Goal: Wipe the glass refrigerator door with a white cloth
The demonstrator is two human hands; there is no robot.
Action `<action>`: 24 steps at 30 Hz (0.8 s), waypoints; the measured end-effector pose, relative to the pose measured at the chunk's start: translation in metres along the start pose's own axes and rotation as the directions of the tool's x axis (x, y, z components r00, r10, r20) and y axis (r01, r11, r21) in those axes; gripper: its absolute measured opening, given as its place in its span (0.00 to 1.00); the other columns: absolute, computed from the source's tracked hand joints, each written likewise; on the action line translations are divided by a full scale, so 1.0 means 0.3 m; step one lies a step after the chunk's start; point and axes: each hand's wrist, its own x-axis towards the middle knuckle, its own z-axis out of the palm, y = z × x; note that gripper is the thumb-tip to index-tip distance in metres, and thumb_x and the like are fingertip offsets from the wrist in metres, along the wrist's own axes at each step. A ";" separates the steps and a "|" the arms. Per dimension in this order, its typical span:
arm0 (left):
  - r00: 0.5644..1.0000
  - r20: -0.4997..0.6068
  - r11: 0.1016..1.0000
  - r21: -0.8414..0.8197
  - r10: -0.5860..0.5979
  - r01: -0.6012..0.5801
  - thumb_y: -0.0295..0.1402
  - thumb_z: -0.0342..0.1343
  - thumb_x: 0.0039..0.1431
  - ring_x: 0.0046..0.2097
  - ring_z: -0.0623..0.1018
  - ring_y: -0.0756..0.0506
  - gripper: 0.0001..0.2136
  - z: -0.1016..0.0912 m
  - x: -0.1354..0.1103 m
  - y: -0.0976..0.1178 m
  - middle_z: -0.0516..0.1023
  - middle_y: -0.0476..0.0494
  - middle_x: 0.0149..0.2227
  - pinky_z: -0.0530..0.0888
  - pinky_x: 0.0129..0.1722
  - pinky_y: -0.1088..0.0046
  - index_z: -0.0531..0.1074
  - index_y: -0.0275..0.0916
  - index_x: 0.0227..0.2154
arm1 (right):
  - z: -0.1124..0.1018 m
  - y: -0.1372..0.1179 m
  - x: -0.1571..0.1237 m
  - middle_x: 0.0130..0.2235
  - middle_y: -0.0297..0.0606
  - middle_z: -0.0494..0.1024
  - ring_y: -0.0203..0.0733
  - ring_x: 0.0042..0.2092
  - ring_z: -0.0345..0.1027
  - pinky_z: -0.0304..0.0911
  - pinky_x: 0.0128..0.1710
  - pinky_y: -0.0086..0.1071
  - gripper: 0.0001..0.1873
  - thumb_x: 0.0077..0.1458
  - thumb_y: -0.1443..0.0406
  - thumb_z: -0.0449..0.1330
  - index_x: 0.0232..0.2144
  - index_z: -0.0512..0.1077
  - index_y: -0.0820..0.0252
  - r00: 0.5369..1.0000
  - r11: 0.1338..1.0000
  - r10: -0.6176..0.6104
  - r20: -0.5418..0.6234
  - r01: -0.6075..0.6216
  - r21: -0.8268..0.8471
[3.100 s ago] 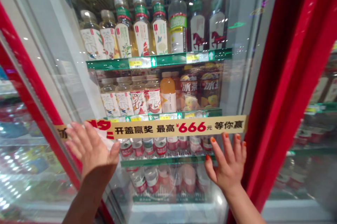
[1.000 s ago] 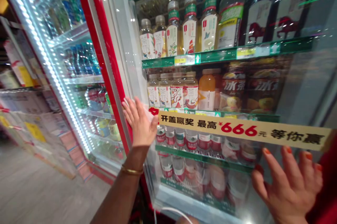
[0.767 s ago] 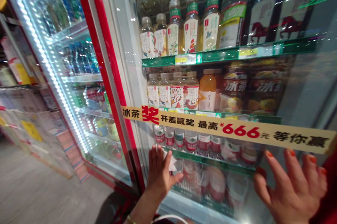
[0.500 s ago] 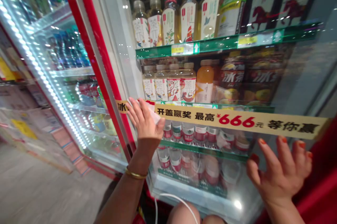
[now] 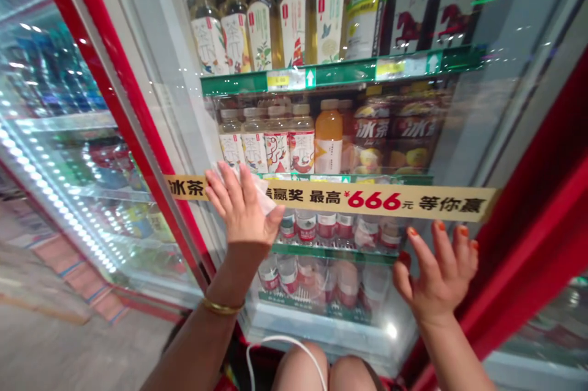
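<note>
My left hand (image 5: 241, 210) lies flat on the glass door of a drinks cooler (image 5: 321, 133), pressing a white cloth (image 5: 261, 200) against a tan printed banner strip (image 5: 349, 198) and covering part of its text. My right hand (image 5: 436, 271), with orange-painted nails, rests open on the lower glass, fingers spread and nothing in them. Behind the glass stand bottled teas (image 5: 275, 149) and an orange drink (image 5: 329, 136) on green-edged shelves, with water bottles (image 5: 307, 225) lower down.
A red door frame (image 5: 122, 115) runs up the left of the glass, with a second lit cooler (image 5: 59, 195) beyond it. Another red frame (image 5: 519, 225) is at the right. Bare knees (image 5: 303, 372) and a white cable (image 5: 275, 348) lie below the door.
My left hand has moved from low on the glass up onto the banner, with the cloth under it. The view has shifted, bringing the knees into sight. My right hand stays open on the glass.
</note>
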 end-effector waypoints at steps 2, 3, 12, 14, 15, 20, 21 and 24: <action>0.983 0.019 0.983 -0.041 0.182 -0.181 0.69 0.53 0.65 0.83 0.26 0.27 0.56 0.019 -0.039 0.063 0.31 0.35 0.84 0.35 0.79 0.26 0.36 0.42 0.82 | 0.002 -0.002 -0.001 0.79 0.40 0.63 0.65 0.80 0.54 0.53 0.78 0.62 0.41 0.66 0.63 0.62 0.78 0.60 0.42 1.000 1.000 0.001 0.007 -0.001 0.014; 0.948 0.025 0.947 -0.068 0.318 -0.315 0.71 0.52 0.63 0.84 0.28 0.32 0.54 0.032 -0.101 0.095 0.39 0.41 0.84 0.35 0.82 0.33 0.44 0.47 0.82 | 0.003 -0.002 -0.001 0.79 0.39 0.63 0.64 0.80 0.54 0.53 0.78 0.61 0.41 0.66 0.63 0.62 0.79 0.59 0.41 1.000 1.000 0.004 0.009 -0.004 0.022; 0.809 0.186 0.829 -0.178 0.558 -0.530 0.65 0.52 0.69 0.84 0.45 0.33 0.45 -0.035 0.059 -0.029 0.52 0.45 0.83 0.38 0.82 0.37 0.48 0.53 0.81 | 0.002 0.004 0.007 0.79 0.39 0.62 0.61 0.81 0.51 0.51 0.80 0.58 0.41 0.66 0.62 0.62 0.79 0.60 0.44 1.000 0.998 -0.017 0.011 0.016 0.057; 0.927 0.160 0.939 -0.120 0.338 -0.322 0.68 0.55 0.65 0.84 0.34 0.29 0.52 -0.071 0.241 -0.027 0.37 0.41 0.85 0.34 0.80 0.31 0.43 0.50 0.82 | 0.001 0.003 0.011 0.80 0.39 0.61 0.60 0.81 0.50 0.50 0.80 0.57 0.41 0.67 0.62 0.61 0.79 0.59 0.44 1.000 0.998 -0.019 -0.005 0.020 0.054; 0.937 0.124 0.942 -0.112 0.328 -0.315 0.69 0.55 0.64 0.84 0.31 0.28 0.53 -0.080 0.283 -0.008 0.35 0.40 0.85 0.33 0.80 0.30 0.43 0.49 0.82 | 0.000 0.001 0.014 0.80 0.39 0.61 0.59 0.81 0.50 0.50 0.80 0.56 0.41 0.67 0.62 0.61 0.79 0.59 0.44 1.000 0.998 -0.018 -0.010 0.018 0.052; 0.626 0.023 0.619 -0.189 0.779 -0.763 0.68 0.59 0.62 0.85 0.35 0.42 0.42 -0.028 0.029 0.120 0.52 0.58 0.82 0.48 0.84 0.54 0.66 0.56 0.75 | -0.001 0.001 0.018 0.80 0.38 0.61 0.56 0.82 0.49 0.47 0.81 0.53 0.41 0.68 0.62 0.61 0.79 0.59 0.44 1.000 0.998 -0.025 0.005 0.024 0.065; 0.523 0.013 0.513 -0.215 0.852 -0.831 0.68 0.58 0.62 0.85 0.37 0.46 0.39 -0.015 -0.026 0.127 0.53 0.64 0.81 0.55 0.82 0.63 0.71 0.59 0.71 | 0.000 0.002 0.016 0.80 0.38 0.61 0.56 0.82 0.49 0.48 0.81 0.53 0.41 0.67 0.62 0.61 0.79 0.59 0.44 1.000 0.998 -0.025 0.007 0.025 0.062; 0.405 0.014 0.395 -0.259 0.914 -0.882 0.69 0.54 0.64 0.84 0.38 0.51 0.36 -0.027 0.012 0.117 0.55 0.69 0.80 0.57 0.81 0.69 0.72 0.61 0.69 | 0.002 0.008 0.006 0.79 0.40 0.64 0.60 0.80 0.53 0.52 0.79 0.56 0.42 0.65 0.62 0.62 0.79 0.60 0.45 1.000 0.999 -0.013 0.022 0.012 0.045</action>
